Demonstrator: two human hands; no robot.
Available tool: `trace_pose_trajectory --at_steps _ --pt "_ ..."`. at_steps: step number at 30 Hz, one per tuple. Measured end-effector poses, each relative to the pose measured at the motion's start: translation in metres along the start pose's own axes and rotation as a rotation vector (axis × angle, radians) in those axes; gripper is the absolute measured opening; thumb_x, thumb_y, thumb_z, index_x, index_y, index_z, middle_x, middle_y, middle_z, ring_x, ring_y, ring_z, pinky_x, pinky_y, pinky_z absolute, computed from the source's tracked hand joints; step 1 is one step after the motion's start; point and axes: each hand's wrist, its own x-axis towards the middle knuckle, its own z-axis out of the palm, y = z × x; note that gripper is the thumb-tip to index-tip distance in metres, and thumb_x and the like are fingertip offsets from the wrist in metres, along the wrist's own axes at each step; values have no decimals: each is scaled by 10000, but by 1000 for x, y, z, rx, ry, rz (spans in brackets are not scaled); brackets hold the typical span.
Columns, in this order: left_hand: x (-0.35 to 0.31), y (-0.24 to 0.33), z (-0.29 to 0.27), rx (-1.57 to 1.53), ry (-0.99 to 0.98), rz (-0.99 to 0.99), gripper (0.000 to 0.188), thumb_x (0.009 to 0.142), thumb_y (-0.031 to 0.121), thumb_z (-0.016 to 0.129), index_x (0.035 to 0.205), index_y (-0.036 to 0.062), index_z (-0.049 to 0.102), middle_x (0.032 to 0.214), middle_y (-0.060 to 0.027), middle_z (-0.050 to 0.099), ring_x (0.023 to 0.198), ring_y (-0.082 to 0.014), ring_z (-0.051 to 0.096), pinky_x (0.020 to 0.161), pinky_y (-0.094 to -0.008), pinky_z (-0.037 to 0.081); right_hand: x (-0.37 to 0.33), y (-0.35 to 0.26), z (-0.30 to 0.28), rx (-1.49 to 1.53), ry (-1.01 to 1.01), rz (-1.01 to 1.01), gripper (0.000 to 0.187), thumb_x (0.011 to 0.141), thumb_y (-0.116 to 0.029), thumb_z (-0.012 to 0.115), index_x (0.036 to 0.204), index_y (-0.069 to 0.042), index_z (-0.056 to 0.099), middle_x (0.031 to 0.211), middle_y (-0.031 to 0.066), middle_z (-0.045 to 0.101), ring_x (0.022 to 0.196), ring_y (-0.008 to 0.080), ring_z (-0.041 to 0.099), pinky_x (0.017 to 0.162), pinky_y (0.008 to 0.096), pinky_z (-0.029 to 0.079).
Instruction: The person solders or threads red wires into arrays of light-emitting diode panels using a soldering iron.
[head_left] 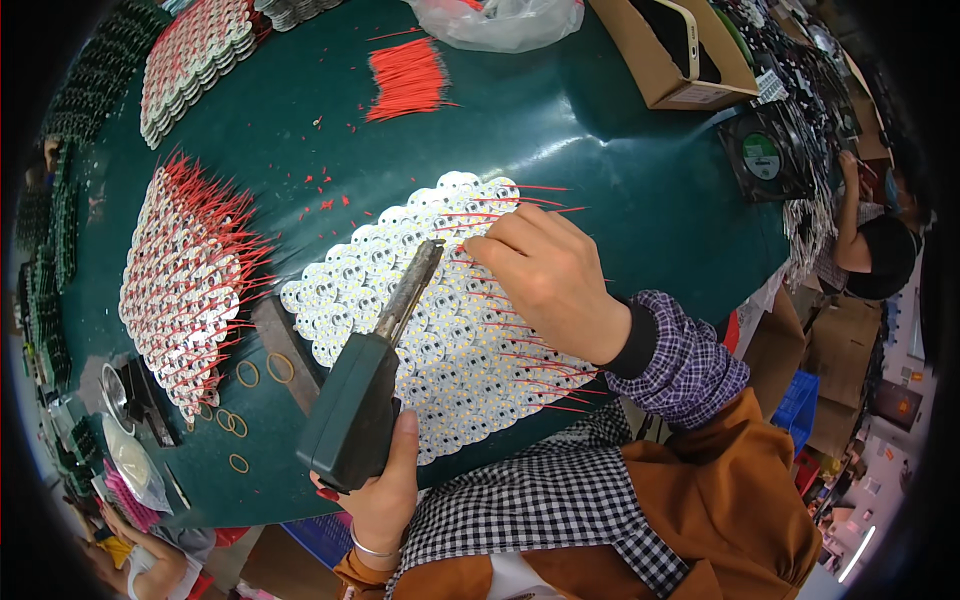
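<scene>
My left hand (385,505) is wrapped around the dark handle of a soldering gun (352,412), whose metal tip points up and away over a panel of round white LED boards (450,375). My right hand (550,280) is closed in a pinch at the panel's upper part, close beside the tip. A bit of red wire shows at those fingertips; most of it is hidden by the hand. Several thin red wires (545,378) stick out from the boards along the panel's right side. The panel lies flat on the green table (640,190).
To the left sits a stack of wired LED panels (190,290), with rubber bands (280,368) and a flat bar (283,350) near it. Farther back lie a bundle of red wires (408,80), a plastic bag (510,25), a cardboard box (660,60) and a black fan (765,155). Other people work nearby.
</scene>
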Motion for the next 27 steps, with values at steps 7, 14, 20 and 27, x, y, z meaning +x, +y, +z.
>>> trace_pose_trajectory --at_steps 7,14,20,27 --pt "4 -8 3 109 -9 63 249 798 131 802 967 -24 703 830 -74 697 688 -134 637 620 -277 503 1 -1 -2 -22 -27 6 207 725 -33 675 931 -32 695 828 50 611 768 214 605 650 331 486" --pt "6 -13 5 170 -35 159 188 791 128 785 904 2 703 758 -59 674 594 -161 616 559 -297 470 1 -1 -2 -25 -43 21 202 721 -32 681 922 -30 699 824 49 606 775 212 608 654 332 495" --pt "8 -10 5 240 -48 248 189 797 140 790 893 3 704 743 -57 665 591 -161 607 566 -295 470 2 -3 -3 -42 -51 24 196 715 -32 684 910 -30 700 825 51 602 772 212 606 658 332 499" --pt "-6 -13 -8 -3 17 44 278 829 38 759 1081 -33 667 969 -85 686 824 -147 637 761 -294 513 1 -3 0 -40 -38 36 195 707 -27 685 902 -33 699 827 49 601 767 215 604 662 331 499"
